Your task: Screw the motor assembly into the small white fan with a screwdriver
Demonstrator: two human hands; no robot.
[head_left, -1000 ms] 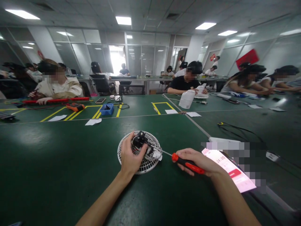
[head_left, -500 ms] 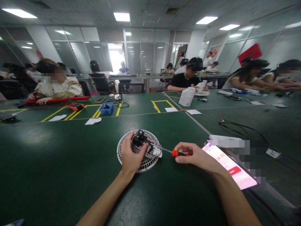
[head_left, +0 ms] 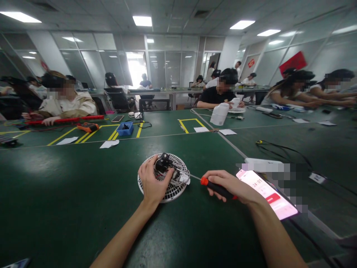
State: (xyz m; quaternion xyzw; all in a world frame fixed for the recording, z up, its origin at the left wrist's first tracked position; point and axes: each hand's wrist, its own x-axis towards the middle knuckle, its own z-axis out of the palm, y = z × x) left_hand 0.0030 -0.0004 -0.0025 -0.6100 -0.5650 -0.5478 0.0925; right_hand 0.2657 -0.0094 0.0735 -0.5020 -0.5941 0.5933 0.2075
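A round white fan grille (head_left: 174, 194) lies on the green table, carrying a black motor unit (head_left: 164, 161) with a bundle of wires and a small white part (head_left: 184, 178). My left hand (head_left: 153, 183) is closed around the motor unit, fingers at its far side and thumb at its near side. In my right hand (head_left: 232, 181) is a screwdriver (head_left: 219, 188) with a red and black handle. Its metal shaft points left into the motor unit; the tip is hidden among the parts.
A lit phone (head_left: 269, 195) lies beside my right forearm, near a white power strip (head_left: 263, 165) and black cables (head_left: 290, 149). Farther off are a blue bin (head_left: 125, 128), an orange tool (head_left: 87, 127), paper slips (head_left: 109, 144) and a white fan base (head_left: 219, 114). Several people sit around the tables.
My right hand's fingers have shifted on the screwdriver, and more of the handle now shows. My left hand keeps its hold on the motor unit. The whole view has shifted slightly.
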